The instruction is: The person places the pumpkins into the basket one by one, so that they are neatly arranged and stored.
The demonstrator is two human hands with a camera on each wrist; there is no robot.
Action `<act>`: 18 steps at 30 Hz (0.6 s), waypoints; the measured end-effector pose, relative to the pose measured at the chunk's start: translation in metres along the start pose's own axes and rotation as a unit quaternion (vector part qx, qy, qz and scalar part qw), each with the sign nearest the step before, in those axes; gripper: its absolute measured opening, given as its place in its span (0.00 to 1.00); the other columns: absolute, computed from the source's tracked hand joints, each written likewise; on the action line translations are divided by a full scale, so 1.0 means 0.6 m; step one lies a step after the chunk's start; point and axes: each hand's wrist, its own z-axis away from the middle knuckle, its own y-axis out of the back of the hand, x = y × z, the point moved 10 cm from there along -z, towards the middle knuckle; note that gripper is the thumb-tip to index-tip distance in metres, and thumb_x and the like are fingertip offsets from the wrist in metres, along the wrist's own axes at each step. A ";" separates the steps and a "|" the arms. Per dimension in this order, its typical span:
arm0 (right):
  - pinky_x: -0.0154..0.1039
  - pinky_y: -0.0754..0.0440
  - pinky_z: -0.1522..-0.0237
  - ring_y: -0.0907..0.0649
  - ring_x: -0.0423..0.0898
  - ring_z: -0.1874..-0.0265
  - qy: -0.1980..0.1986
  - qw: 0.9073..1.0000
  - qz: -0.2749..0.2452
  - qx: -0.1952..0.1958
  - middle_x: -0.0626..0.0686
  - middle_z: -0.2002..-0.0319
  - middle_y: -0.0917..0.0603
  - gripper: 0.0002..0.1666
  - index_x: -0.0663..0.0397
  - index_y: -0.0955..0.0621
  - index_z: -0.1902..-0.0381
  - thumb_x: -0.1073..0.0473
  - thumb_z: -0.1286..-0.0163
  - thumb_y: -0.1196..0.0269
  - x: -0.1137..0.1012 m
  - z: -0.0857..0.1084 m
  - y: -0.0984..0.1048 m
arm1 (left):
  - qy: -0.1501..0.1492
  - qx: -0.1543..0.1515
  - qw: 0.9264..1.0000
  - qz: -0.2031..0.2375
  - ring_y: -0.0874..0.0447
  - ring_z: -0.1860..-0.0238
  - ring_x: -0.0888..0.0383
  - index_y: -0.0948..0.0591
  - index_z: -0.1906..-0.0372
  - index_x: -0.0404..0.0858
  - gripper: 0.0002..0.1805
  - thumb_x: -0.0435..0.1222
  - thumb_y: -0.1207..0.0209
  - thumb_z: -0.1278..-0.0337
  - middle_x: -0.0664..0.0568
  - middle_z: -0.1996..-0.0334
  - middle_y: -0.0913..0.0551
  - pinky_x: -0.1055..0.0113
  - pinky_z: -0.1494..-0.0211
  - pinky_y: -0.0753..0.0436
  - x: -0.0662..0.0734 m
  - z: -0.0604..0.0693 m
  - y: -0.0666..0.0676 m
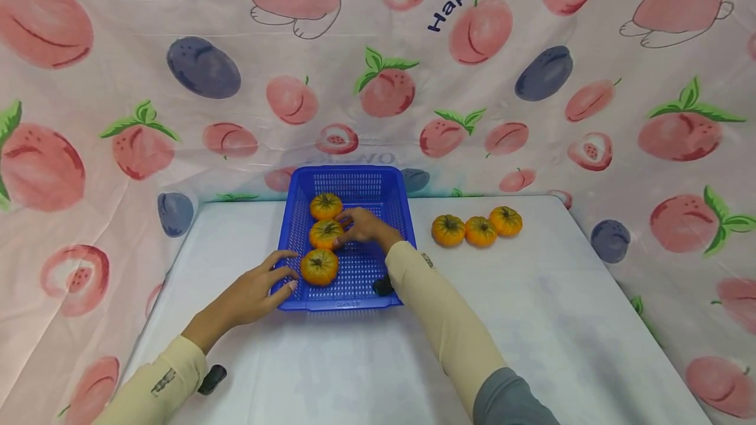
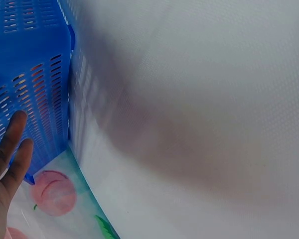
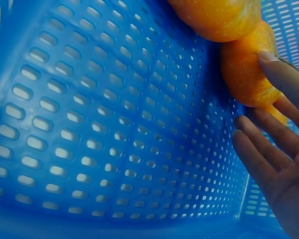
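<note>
In the head view a blue plastic basket holds three small orange pumpkins in a column along its left side. My right hand reaches inside, thumb and a finger about the right side of the middle pumpkin. In the right wrist view the thumb lies against a pumpkin, while other fingers extend below it. My left hand is at the basket's left wall, fingers spread near the rim and the front pumpkin. Two extended fingers show beside the slotted wall in the left wrist view.
Three more small pumpkins sit in a slanting row on the white table, right of the basket. A fruit-patterned cloth hangs behind the table and along both sides. The back pumpkin lies near the basket's far wall.
</note>
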 end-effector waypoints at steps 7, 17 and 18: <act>0.49 0.28 0.29 0.23 0.54 0.35 -0.008 0.999 0.027 -0.019 0.57 0.37 0.19 0.40 0.52 0.26 0.30 0.49 0.38 0.27 -0.006 0.006 -0.006 | -0.007 0.008 1.000 -0.002 0.23 0.36 0.38 0.16 0.48 0.45 0.15 0.46 0.44 0.30 0.45 0.29 0.32 0.42 0.39 0.20 0.002 0.000 0.002; 0.51 0.25 0.32 0.23 0.57 0.35 0.013 0.999 0.024 -0.016 0.61 0.36 0.21 0.42 0.57 0.29 0.29 0.49 0.37 0.28 -0.019 0.023 0.023 | -0.008 0.008 1.000 0.000 0.24 0.35 0.36 0.16 0.49 0.46 0.15 0.49 0.44 0.30 0.44 0.28 0.33 0.41 0.39 0.20 0.001 0.000 0.003; 0.51 0.25 0.32 0.23 0.57 0.35 0.019 0.999 0.026 -0.012 0.61 0.36 0.21 0.42 0.57 0.29 0.30 0.49 0.37 0.28 -0.023 0.025 0.030 | -0.007 0.007 1.000 0.001 0.24 0.35 0.35 0.16 0.49 0.46 0.15 0.48 0.44 0.30 0.44 0.28 0.34 0.40 0.39 0.20 0.000 0.001 0.003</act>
